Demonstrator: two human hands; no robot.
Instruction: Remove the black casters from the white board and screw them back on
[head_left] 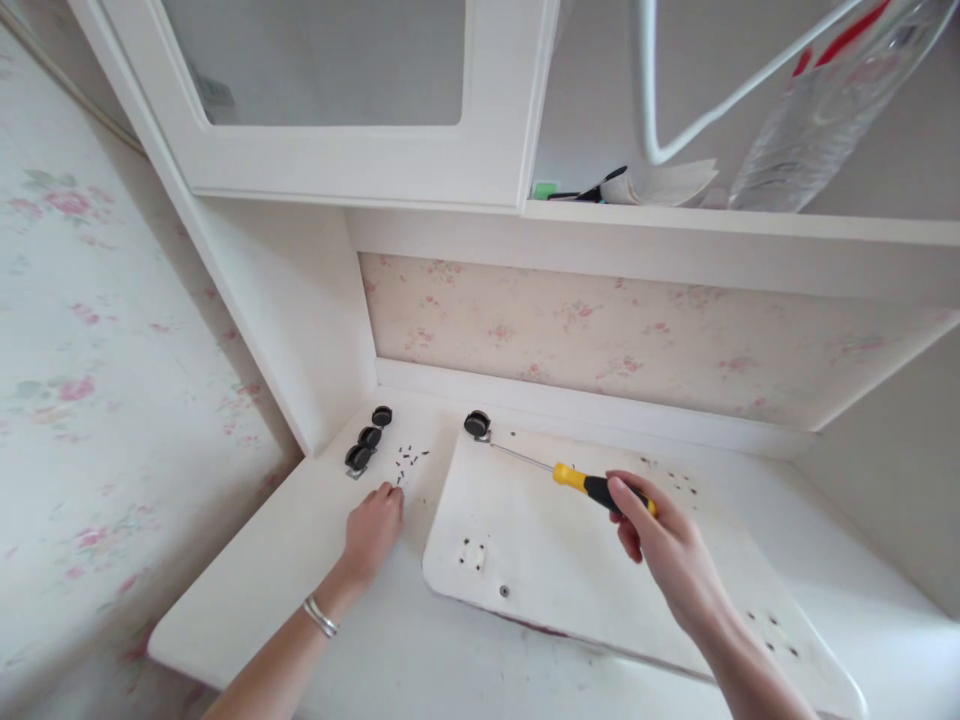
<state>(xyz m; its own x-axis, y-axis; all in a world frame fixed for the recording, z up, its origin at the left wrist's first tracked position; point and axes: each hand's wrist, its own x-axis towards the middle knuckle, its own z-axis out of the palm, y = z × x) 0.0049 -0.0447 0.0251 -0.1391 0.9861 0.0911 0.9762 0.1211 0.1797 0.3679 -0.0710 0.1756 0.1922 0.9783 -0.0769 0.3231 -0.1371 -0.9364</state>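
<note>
My right hand is wrapped round the handle of a yellow and black screwdriver. Its thin shaft points left, and the tip lies at the metal plate of a black caster wheel on the far left corner of a white board. My left hand, a silver bracelet on its wrist, rests on the desk with closed fingers at the near edge of a scatter of small dark screws. Whatever those fingertips pinch is hidden. Several groups of screw holes mark the board.
Three more black casters stand in a row at the desk's back left. Overhead hang a white cabinet door and an open shelf holding a plastic bottle and papers. A white cable dangles there. Floral wallpaper covers the left wall.
</note>
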